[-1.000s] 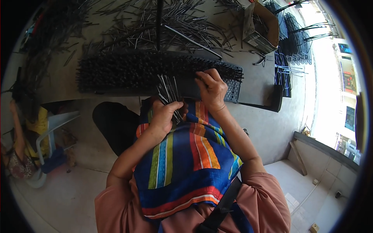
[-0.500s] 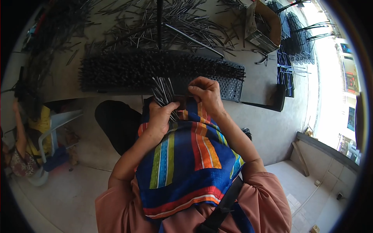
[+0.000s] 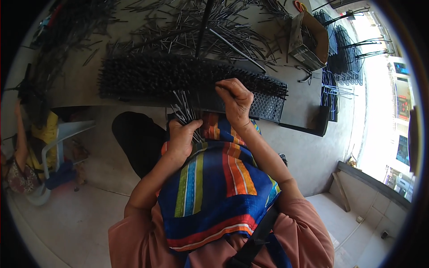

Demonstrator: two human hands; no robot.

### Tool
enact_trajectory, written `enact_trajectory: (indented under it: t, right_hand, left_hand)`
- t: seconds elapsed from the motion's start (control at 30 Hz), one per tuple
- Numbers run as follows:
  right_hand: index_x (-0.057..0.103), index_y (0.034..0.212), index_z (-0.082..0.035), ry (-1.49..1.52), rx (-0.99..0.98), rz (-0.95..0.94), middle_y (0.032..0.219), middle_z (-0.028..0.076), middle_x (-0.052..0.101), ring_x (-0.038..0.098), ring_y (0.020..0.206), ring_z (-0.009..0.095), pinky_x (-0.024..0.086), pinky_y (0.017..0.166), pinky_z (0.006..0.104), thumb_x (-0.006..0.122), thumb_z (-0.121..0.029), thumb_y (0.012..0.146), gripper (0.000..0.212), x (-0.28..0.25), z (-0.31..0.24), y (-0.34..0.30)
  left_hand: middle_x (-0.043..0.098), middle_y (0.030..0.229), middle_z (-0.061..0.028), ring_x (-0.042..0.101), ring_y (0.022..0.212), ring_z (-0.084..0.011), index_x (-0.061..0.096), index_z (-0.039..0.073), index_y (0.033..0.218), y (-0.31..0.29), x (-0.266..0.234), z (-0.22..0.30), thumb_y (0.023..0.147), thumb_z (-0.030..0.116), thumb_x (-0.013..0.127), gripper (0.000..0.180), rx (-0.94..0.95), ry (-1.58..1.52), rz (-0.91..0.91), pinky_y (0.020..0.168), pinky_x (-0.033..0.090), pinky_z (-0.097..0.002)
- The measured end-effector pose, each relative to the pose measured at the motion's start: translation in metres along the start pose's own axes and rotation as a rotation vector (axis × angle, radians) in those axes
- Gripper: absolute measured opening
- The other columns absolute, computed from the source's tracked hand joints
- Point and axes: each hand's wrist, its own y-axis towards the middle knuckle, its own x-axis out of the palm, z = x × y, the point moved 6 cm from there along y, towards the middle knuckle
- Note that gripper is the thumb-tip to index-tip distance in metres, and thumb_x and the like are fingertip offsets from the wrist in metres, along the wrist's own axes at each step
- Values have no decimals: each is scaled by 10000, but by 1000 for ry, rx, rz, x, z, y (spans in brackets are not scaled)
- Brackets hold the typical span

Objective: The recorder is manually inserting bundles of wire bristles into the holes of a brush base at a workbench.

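In my left hand (image 3: 181, 136) is a bundle of thin dark metal rods (image 3: 184, 107), held upright above my lap with the tips fanned out. My right hand (image 3: 235, 100) is raised over the front edge of a perforated rack (image 3: 266, 106), its fingers pinched together. Whatever lies in that pinch is too small or hidden to make out. Short black rods (image 3: 147, 76) stand packed in most of the rack's holes; bare holes show at its front right. A striped blue apron (image 3: 210, 178) covers my lap below both hands.
Loose rods (image 3: 205, 33) lie heaped on the table behind the rack. An open cardboard box (image 3: 308, 40) stands at the back right, near orange scissor handles (image 3: 299, 6) and wire racks (image 3: 342, 44). Another person's arm (image 3: 20, 138) shows at the far left beside a chair (image 3: 62, 138).
My right hand has risen and moved forward from near the bundle to above the rack's edge. My left hand still holds the bundle. The whole view has shifted slightly.
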Motion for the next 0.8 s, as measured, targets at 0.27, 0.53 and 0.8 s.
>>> enact_trajectory:
  t: [0.27, 0.53, 0.8]
  right_hand:
    - [694, 885, 14, -57, 12, -52, 835, 75, 656, 625, 734, 131, 477, 649, 232, 686, 58, 770, 124, 10, -2, 3]
    - [703, 879, -9, -339, -72, -169, 760, 85, 628, 633, 642, 179, 474, 576, 274, 713, 3, 762, 117, 24, -5, 9]
    - [685, 877, 20, 139, 522, -315, 705, 12, 643, 552, 596, 53, 416, 505, 230, 686, -5, 797, 84, 19, 9, -4]
  left_hand:
    - [682, 829, -129, 672, 653, -197, 624, -22, 973, 0, -6, -3, 815, -74, 587, 171, -27, -11, 5, 540, 544, -292]
    - [678, 827, -117, 670, 662, -191, 623, -10, 968, 1, -6, -6, 812, -66, 591, 169, -73, -12, 3, 554, 539, -283]
    - [682, 883, -71, 660, 754, -148, 665, -1, 949, -7, 19, 23, 772, -90, 618, 204, -118, 36, -202, 703, 533, -257]
